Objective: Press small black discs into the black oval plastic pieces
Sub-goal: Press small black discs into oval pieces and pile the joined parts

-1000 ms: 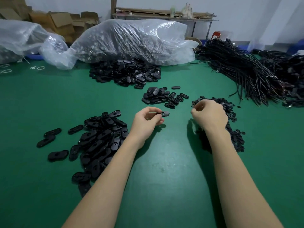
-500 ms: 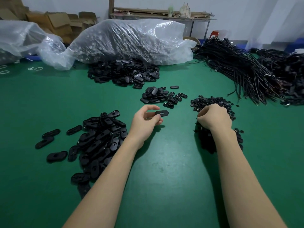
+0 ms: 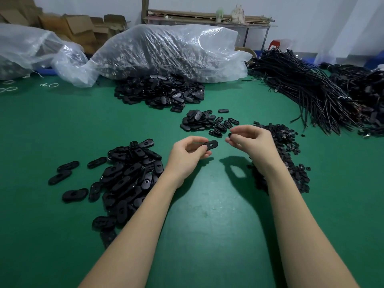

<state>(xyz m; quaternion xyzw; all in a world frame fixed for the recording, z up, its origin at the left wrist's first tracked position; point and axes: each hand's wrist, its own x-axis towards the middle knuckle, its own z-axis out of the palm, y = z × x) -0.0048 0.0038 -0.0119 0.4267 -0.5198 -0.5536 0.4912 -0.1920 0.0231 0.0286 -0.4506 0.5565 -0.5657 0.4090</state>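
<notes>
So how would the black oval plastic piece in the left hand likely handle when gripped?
The black oval plastic piece probably stays stiff: it juts out straight from the left hand, which pinches one end. It seems light, held by fingertips alone. Flat, so unlikely to roll; its smooth sheen may be slippery.

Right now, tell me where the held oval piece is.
Head view, centre: the oval piece is pinched in the left hand, above the green table.

A green work mat covers the table, lit evenly from above; behind its far edge stands a plain white wall; collapsed cardboard boxes are stacked at the far left corner; a metal-legged bench carrying flat boards stands against the wall; a small red stool sits beside it.
</notes>
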